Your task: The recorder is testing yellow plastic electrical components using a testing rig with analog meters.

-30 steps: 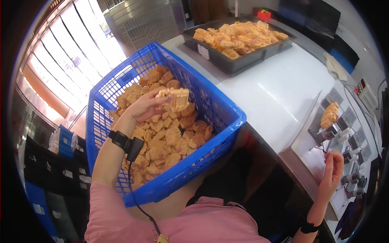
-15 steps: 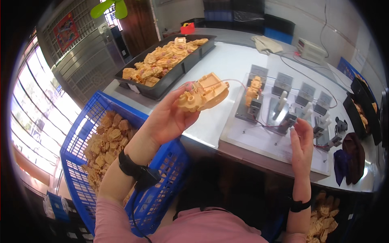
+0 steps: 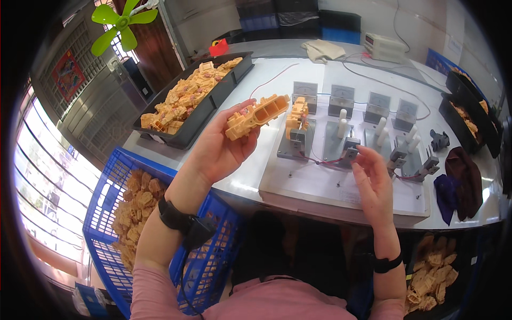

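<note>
Up over the table edge, my left hand [image 3: 226,149] is closed on a tan moulded plastic housing [image 3: 258,116], tilted with its rectangular openings showing. A thin reddish wire [image 3: 274,74] runs over the table from behind it; I cannot tell whether they are joined. My right hand [image 3: 376,184] is open, its slightly curled fingers beside a small dark block [image 3: 350,148] on the test fixture [image 3: 320,191]. Whether the fingertips touch that block is unclear. Another tan housing [image 3: 297,120] sits upright in the leftmost station. White pegs [image 3: 342,125] stand in the other stations, with panel meters [image 3: 341,98] behind.
A black tray [image 3: 200,114] heaped with tan parts lies at the far left. Below it stands a blue crate [image 3: 125,172] of similar parts. Dark cloths [image 3: 463,184] and black bins [image 3: 457,125] are on the right. A power supply [image 3: 385,47] and beige cloth [image 3: 322,50] lie at the back.
My left hand has turned the housing so that a different side with rectangular openings faces me. The whole view has shifted. My right hand remains by the fixture with fingers apart.
</note>
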`<state>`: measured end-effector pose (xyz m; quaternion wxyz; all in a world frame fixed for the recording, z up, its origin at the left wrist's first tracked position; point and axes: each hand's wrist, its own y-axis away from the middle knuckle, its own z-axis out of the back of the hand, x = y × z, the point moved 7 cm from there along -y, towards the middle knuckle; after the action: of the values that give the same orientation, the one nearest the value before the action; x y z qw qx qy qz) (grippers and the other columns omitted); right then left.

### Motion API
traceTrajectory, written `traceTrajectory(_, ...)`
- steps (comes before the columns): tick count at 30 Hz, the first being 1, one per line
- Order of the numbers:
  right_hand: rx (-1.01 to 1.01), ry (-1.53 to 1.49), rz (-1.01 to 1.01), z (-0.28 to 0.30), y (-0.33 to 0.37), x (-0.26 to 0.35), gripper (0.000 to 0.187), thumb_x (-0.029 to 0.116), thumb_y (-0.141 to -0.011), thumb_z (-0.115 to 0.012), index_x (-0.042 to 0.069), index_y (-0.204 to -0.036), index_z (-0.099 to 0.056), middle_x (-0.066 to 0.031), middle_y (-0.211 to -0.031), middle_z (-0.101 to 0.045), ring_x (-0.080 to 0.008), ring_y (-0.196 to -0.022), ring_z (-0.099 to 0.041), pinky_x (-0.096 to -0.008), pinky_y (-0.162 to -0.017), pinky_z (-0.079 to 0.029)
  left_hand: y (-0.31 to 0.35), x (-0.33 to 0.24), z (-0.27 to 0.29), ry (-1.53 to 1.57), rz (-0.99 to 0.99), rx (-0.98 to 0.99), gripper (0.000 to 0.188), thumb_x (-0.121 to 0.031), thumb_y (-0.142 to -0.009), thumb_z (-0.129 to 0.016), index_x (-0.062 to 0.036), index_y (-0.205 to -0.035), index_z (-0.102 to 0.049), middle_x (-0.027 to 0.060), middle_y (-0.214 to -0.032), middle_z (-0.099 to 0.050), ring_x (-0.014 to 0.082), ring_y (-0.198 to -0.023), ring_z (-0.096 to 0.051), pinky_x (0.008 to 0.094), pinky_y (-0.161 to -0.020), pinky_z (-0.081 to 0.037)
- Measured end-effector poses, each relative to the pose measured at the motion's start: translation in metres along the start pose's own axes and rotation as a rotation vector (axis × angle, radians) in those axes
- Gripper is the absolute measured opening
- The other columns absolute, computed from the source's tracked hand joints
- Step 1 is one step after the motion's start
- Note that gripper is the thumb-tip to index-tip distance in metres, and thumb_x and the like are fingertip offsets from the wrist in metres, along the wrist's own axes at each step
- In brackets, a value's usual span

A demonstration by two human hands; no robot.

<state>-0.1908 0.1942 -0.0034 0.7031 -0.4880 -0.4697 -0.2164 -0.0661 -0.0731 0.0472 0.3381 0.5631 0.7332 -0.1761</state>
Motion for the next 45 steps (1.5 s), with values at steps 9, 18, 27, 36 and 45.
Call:
traceTrajectory(9, 0.126, -0.02, -0.033, -0.001, -0.001, 0.009, 0.034, 0.011, -0.091, -0.069, 0.007, -0.125, -0.063, -0.0055, -0.105, -0.067, -0.0142, -0.096, -0.061, -0.0286, -0.087, -0.047, -0.016, 0.008, -0.014, -0.038, 0.071, 0.033, 0.036, -0.027, -0.102, -0.054, -0.0077, -0.132, -0.057, 0.0088, -0.12, -0.061, 0.0175, -0.098, -0.064, 0.0276, -0.083, -0.059)
traceTrajectory(18, 0.139, -0.036, 0.045, 0.003, 0.002, 0.015, 0.029, 0.011, -0.089, -0.071, 0.005, -0.117, -0.065, -0.0046, -0.094, -0.066, -0.0126, -0.09, -0.061, -0.0281, -0.084, -0.048, -0.056, 0.007, -0.068, -0.459, -0.066, 0.151, 0.065, -0.018, -0.094, -0.062, 0.0, -0.148, -0.03, 0.0206, -0.139, -0.044, 0.0273, -0.125, -0.056, 0.0343, -0.11, -0.047)
traceTrajectory(27, 0.134, -0.033, 0.052, 0.001, 0.0, 0.018, 0.03, 0.013, -0.089, -0.071, 0.005, -0.118, -0.065, -0.0053, -0.094, -0.066, -0.0133, -0.089, -0.061, -0.0283, -0.085, -0.048, -0.107, 0.044, -0.123, -1.665, -0.469, 0.258, 0.069, -0.028, -0.093, -0.07, 0.0021, -0.147, -0.041, 0.0185, -0.126, -0.062, 0.0208, -0.11, -0.064, 0.0293, -0.093, -0.051)
traceTrajectory(36, 0.125, -0.009, 0.011, 0.002, 0.003, 0.007, 0.031, 0.01, -0.089, -0.07, 0.005, -0.119, -0.064, -0.0037, -0.094, -0.065, -0.0123, -0.087, -0.06, -0.0276, -0.08, -0.049, -0.095, 0.079, -0.128, -1.836, -0.475, 0.613, 0.034, -0.025, -0.105, -0.047, -0.0017, -0.129, -0.055, 0.0132, -0.117, -0.066, 0.0279, -0.1, -0.068, 0.0373, -0.093, -0.05)
traceTrajectory(45, -0.065, 0.096, -0.115, 0.032, 0.001, -0.034, 0.038, 0.024, -0.101, -0.059, 0.008, -0.135, -0.057, -0.0029, -0.13, -0.06, -0.0131, -0.114, -0.056, -0.0277, -0.094, -0.045, -0.029, -0.008, -0.077, -1.851, -0.575, 0.346, 0.05, -0.044, -0.101, -0.05, -0.012, -0.138, -0.059, 0.0181, -0.115, -0.071, 0.0267, -0.108, -0.067, 0.0382, -0.095, -0.05)
